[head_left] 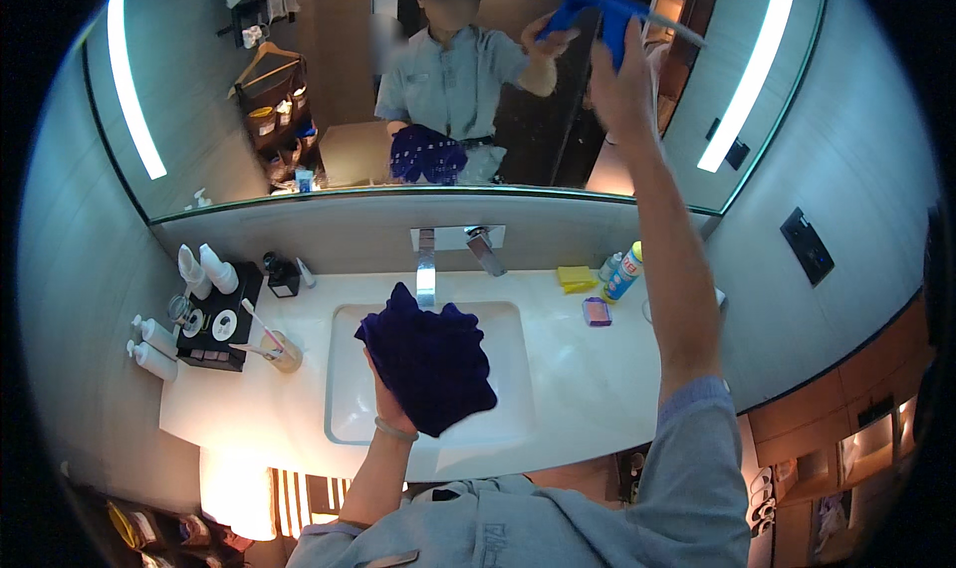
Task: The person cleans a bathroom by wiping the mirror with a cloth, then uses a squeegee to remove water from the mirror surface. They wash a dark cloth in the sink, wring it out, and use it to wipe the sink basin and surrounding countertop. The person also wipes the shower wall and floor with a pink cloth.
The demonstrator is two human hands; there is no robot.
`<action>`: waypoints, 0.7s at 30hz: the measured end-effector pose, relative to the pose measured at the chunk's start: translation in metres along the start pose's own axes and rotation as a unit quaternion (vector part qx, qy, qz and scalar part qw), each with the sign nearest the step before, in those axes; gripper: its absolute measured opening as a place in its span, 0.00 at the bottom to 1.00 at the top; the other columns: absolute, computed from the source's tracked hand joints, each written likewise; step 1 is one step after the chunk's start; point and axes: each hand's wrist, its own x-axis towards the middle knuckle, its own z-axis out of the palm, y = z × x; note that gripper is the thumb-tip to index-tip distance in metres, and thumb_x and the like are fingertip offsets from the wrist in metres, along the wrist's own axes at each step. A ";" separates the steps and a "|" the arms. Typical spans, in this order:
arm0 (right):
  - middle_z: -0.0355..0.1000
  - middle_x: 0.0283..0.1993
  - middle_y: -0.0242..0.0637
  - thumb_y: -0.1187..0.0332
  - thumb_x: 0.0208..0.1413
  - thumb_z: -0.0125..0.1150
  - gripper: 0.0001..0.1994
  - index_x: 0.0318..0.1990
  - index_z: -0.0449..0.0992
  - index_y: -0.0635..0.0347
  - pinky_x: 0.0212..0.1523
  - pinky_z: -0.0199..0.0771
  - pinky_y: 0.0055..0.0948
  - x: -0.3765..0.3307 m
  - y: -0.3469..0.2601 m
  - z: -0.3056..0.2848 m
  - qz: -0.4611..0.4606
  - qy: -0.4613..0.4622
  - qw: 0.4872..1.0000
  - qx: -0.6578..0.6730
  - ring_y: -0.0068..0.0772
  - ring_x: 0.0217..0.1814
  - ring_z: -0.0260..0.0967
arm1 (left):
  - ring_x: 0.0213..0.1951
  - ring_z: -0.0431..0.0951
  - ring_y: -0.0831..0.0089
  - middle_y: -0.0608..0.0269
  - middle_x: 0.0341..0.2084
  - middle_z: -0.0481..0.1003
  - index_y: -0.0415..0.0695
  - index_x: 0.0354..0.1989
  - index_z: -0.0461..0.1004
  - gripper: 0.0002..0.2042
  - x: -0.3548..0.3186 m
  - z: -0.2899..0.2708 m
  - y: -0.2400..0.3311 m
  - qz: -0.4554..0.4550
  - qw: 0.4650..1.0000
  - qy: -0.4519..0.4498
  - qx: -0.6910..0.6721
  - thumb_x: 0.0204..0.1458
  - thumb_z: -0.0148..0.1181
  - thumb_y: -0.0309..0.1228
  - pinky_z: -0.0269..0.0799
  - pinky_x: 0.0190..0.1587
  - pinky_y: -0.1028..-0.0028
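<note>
My right hand is raised at the upper right, its fingers closed round the blue handle of a squeegee. The long, thin blade lies slantwise at the mirror, near its top edge. Low over the sink, a bunched dark purple cloth rests in my left hand. The cloth hides most of that hand's fingers and part of the basin. In the glass, the reflection shows the same cloth and the blue handle.
A chrome faucet juts over the basin. On the counter's left stand a black organizer, a toothbrush cup and white pump bottles. To the right are a yellow packet, a small pink box and a spray can.
</note>
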 end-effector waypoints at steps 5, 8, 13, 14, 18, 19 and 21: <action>0.71 0.48 0.54 0.64 0.61 0.46 0.31 0.69 0.45 0.63 0.30 0.78 0.31 -0.013 -0.006 0.050 0.039 0.041 0.995 0.078 0.40 0.33 0.76 | 0.63 0.60 0.54 0.58 0.63 0.61 0.51 0.67 0.55 0.40 -0.022 -0.005 0.023 0.048 0.998 0.043 -0.012 0.54 0.36 0.68 0.50 0.67 0.52; 0.71 0.47 0.59 0.68 0.62 0.48 0.32 0.70 0.44 0.61 0.42 0.74 0.44 -0.131 0.025 0.083 0.047 0.024 0.999 -0.011 0.56 0.41 0.74 | 0.63 0.61 0.54 0.57 0.63 0.61 0.51 0.66 0.56 0.39 -0.016 -0.003 0.031 0.026 0.998 -0.013 0.048 0.54 0.36 0.67 0.53 0.66 0.52; 0.74 0.42 0.57 0.69 0.63 0.48 0.36 0.72 0.34 0.60 0.38 0.76 0.44 -0.249 0.025 0.103 0.158 -0.130 0.977 -0.052 0.49 0.36 0.77 | 0.62 0.62 0.55 0.56 0.62 0.62 0.51 0.65 0.58 0.38 -0.013 -0.006 0.029 0.011 0.999 0.032 0.015 0.55 0.36 0.67 0.55 0.65 0.53; 0.74 0.42 0.57 0.69 0.63 0.49 0.36 0.72 0.34 0.60 0.38 0.76 0.44 -0.260 0.029 0.104 0.144 -0.130 0.980 -0.056 0.49 0.36 0.76 | 0.62 0.62 0.55 0.56 0.62 0.62 0.51 0.65 0.58 0.38 -0.009 -0.008 0.026 0.004 0.999 0.040 0.017 0.55 0.36 0.67 0.55 0.66 0.54; 0.74 0.41 0.55 0.69 0.62 0.50 0.34 0.71 0.39 0.61 0.38 0.74 0.44 -0.271 0.022 0.085 0.140 -0.179 0.972 -0.061 0.51 0.36 0.75 | 0.63 0.61 0.56 0.57 0.63 0.62 0.52 0.67 0.56 0.40 0.011 -0.012 0.019 -0.034 0.999 0.025 0.014 0.53 0.36 0.68 0.51 0.67 0.54; 0.74 0.41 0.55 0.69 0.62 0.50 0.34 0.71 0.41 0.62 0.38 0.74 0.44 -0.271 0.010 0.085 0.135 -0.197 0.970 -0.053 0.51 0.35 0.75 | 0.64 0.60 0.53 0.54 0.64 0.61 0.50 0.67 0.56 0.39 0.019 -0.017 0.021 -0.028 0.999 0.018 -0.006 0.55 0.37 0.66 0.51 0.67 0.52; 0.73 0.35 0.53 0.71 0.60 0.49 0.31 0.70 0.49 0.61 0.34 0.73 0.41 -0.306 -0.029 0.064 0.218 -0.254 0.940 0.056 0.41 0.29 0.74 | 0.64 0.60 0.54 0.54 0.64 0.61 0.51 0.67 0.56 0.39 0.031 -0.026 0.026 0.001 1.000 0.017 0.001 0.55 0.36 0.66 0.51 0.67 0.53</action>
